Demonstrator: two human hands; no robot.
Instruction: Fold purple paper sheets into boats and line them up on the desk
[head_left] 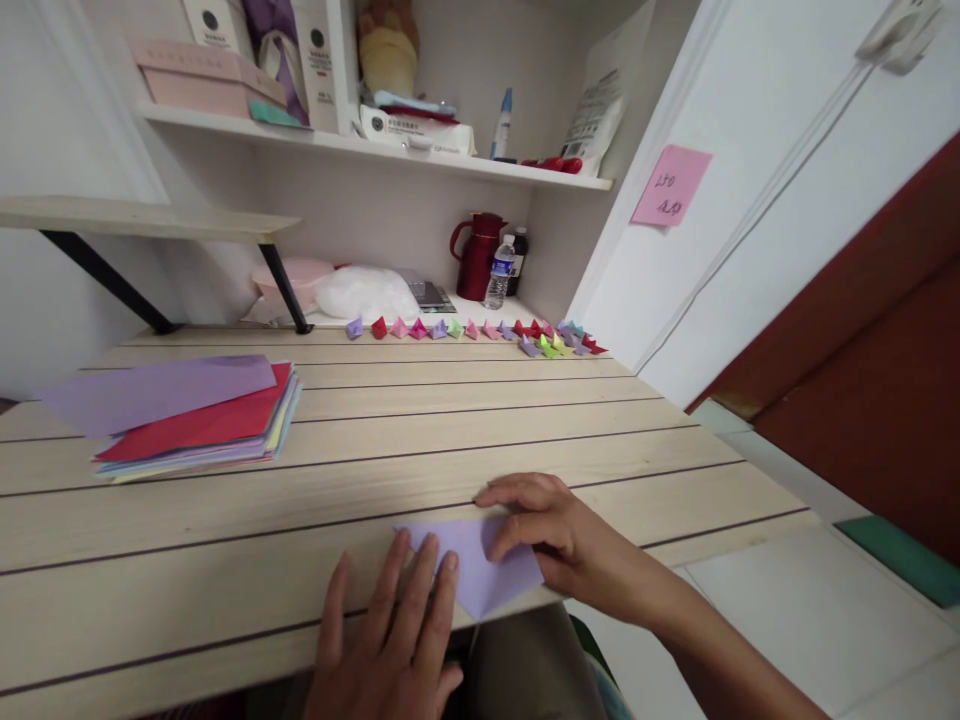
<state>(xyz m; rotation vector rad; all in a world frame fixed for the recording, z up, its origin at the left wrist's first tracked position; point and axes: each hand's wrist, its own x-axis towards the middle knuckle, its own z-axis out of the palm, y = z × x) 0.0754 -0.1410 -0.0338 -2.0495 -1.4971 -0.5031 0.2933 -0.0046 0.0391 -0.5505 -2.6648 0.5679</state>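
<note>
A folded lilac paper (474, 567) lies at the near edge of the wooden table (420, 440), its lower point hanging just past the edge. My left hand (390, 640) lies flat with fingers stretched out, fingertips pressing the paper's left part. My right hand (544, 530) rests on the paper's upper right, fingers bent and pressing down along its top edge. Neither hand lifts the paper.
A stack of coloured paper sheets (187, 415) lies at the left. A row of small folded paper shapes (480, 332) lines the far edge. Behind stand a red jug (478, 255) and a water bottle (498, 273). Shelves hold boxes; a pink note (670, 185) sticks on the right wall.
</note>
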